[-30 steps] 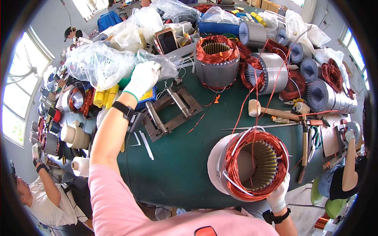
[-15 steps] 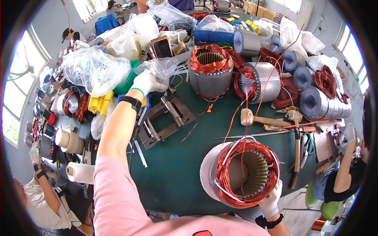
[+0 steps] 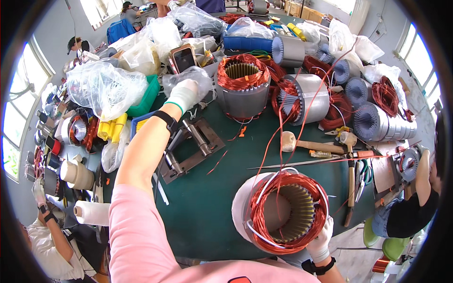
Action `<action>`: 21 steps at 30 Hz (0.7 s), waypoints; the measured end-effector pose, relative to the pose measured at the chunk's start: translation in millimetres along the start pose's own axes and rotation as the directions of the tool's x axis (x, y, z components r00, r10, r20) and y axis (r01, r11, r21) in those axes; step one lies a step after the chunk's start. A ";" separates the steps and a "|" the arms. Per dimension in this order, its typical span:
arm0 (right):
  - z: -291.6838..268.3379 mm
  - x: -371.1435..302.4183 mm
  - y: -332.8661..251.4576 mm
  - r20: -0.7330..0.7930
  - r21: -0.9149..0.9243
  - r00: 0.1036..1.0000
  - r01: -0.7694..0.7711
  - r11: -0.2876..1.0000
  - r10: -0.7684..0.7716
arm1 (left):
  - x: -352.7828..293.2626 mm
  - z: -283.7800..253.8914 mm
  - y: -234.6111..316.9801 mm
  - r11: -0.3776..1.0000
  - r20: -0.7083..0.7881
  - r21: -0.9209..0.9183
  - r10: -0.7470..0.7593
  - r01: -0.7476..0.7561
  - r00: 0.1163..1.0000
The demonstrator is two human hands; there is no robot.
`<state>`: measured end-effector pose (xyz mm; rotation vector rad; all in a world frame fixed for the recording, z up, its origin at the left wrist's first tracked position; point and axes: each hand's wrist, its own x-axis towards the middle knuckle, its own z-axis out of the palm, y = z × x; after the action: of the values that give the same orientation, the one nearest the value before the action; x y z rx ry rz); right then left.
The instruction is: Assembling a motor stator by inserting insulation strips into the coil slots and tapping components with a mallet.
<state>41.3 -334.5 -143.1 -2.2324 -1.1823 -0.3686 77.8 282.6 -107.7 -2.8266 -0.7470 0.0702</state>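
My left hand (image 3: 184,95), in a white glove, reaches across the table to a crumpled clear plastic bag (image 3: 200,81). Its fingers look curled into the film and are partly hidden. My right hand (image 3: 322,241), also gloved, grips the near right side of a motor stator (image 3: 241,207) at the table's front edge. Red copper windings (image 3: 264,236) ring the stator's open end, which faces up toward me, with white sleeves (image 3: 261,233) and loose red wires on it. Yellowish slot liners (image 3: 304,212) line the bore.
Beyond stand a wound stator (image 3: 240,101) and another lying on its side (image 3: 314,101). A metal frame with rollers (image 3: 196,148) is below my left hand. Mallets (image 3: 288,141), scissors (image 3: 362,179) and a long thin rod lie right. A green bin (image 3: 146,96) is left. Co-workers sit at both sides.
My left hand has pushed slightly into the plastic bag, its fingers curling, and the bag has bunched up rounder. The whole view has shifted a little; my right hand stays on the stator.
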 end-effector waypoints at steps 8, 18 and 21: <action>-1.8 3.0 -2.2 -0.011 0.019 1.000 -0.004 1.000 0.004 | -13.7 0.4 9.7 0.908 0.213 -0.270 -0.268 0.320 0.939; -0.9 3.2 -1.5 -0.004 -0.006 1.000 -0.001 1.000 0.001 | 24.5 -4.7 -0.6 0.976 0.051 -0.216 0.034 -0.023 0.998; 0.1 1.9 -0.9 -0.018 -0.002 1.000 -0.007 1.000 0.007 | 54.3 29.3 -5.0 0.983 -0.065 -0.181 0.010 -0.021 0.998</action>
<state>41.7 -332.9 -141.9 -2.2299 -1.1647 -0.3870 119.7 319.4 -134.7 -2.9902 -0.7530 -0.0899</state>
